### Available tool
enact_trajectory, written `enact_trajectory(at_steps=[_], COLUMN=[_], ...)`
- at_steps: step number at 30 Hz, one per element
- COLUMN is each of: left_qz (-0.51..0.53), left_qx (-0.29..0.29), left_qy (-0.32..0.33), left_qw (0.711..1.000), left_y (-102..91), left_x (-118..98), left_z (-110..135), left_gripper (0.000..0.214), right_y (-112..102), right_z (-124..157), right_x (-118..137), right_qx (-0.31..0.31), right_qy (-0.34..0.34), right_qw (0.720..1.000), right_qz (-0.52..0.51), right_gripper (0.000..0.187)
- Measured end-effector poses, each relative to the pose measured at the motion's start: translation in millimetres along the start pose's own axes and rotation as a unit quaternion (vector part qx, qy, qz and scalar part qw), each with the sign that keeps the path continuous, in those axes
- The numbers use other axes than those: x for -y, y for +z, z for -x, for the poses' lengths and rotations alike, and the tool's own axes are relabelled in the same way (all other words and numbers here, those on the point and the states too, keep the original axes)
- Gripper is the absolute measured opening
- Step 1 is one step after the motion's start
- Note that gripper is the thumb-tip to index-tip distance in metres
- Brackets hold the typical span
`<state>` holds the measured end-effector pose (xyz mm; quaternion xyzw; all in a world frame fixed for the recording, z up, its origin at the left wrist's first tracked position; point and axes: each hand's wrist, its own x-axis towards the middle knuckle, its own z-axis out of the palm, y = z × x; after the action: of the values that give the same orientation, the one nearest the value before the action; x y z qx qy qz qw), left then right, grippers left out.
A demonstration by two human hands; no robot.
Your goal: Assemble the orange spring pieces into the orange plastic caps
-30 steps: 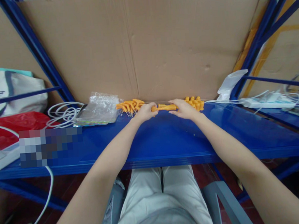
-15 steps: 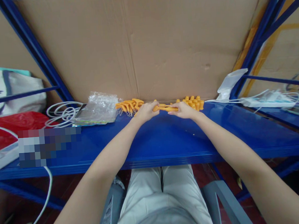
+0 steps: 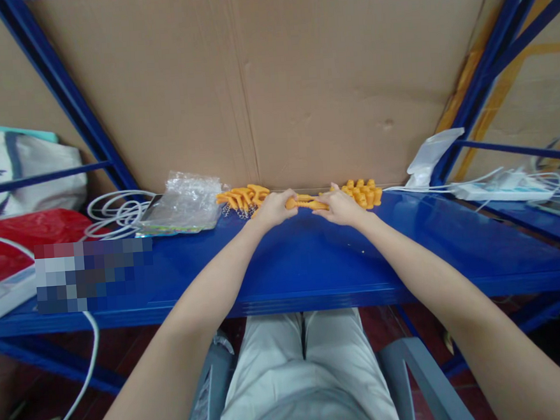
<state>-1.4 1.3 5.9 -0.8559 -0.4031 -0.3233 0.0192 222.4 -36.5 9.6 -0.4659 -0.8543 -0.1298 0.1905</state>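
place: workshop-like workstation | signs: blue bench [image 3: 307, 265], rack post [image 3: 63, 94], cardboard backing [image 3: 328, 78], power strip [image 3: 504, 192]

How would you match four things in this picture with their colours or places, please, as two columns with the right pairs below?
Things:
1. Table
2. Held item
3. Chair
4. Cardboard

Colours or places:
A. Upright, behind the table
B. Grey, with an armrest on each side of the lap
C. Blue
D. Orange, between the left hand and the right hand

Pairs: 1-C, 2-D, 3-B, 4-A
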Motion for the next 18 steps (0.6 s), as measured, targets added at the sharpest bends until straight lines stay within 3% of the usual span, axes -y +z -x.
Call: enact_trajectory(at_steps=[5,11,14,18], left_qz=[-0.028,0.054,0.066,0.049], left_qx=[-0.015,0.000,-0.002,0.002], left_qy=[0.049,-0.034,-0.050,-0.021], left_qw=[0.998,0.998,0.997,0.999], left_y=[3.0,5.3,4.1,1.5], left_x=[1,-1,-2,-1], left_z=[1,-1,-1,0], left_gripper=[0.020,0.018,0.018,0.021], right_y=[4,7,2,0], right_z=[2,0,0,2], right_x=[-9,-11,-8,-7], right_qx=[0.057,-0.025,-0.024,0.001], right_qy=[0.028,0.014,0.000,0.018], right_qw=[0.993,1.000,1.000,1.000], right_qz=[-0.102,0.003,0.017,0.001], right_gripper=[0.027,0.031,0.027,0.028])
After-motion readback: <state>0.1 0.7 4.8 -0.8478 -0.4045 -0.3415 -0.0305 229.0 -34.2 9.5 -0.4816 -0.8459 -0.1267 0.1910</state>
